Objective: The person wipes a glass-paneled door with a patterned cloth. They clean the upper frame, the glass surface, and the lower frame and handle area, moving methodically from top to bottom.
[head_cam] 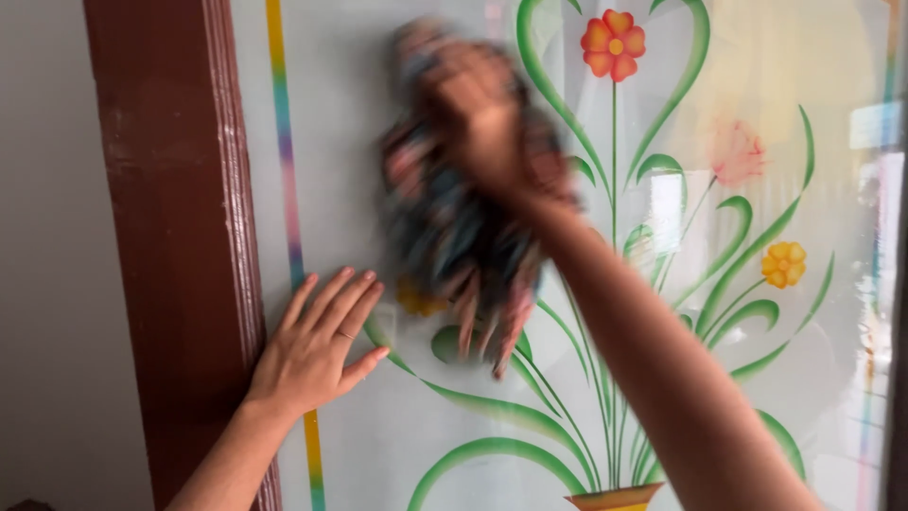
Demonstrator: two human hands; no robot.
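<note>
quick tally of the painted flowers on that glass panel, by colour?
On the glass panel, beside the cloth in the right hand:
Red-orange flower: 1
Pink flower: 1
Yellow flowers: 2, one partly behind the cloth
Total: 4

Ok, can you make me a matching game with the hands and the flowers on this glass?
Things:
1. left hand
2. right hand
3. top flower
4. door frame

What fits:
A. brown, beside the glass panel
B. orange-red, above a green stem
C. flat on the glass, fingers spread
D. gripping a blurred, multicoloured cloth

Pairs: 1-C, 2-D, 3-B, 4-A
</note>
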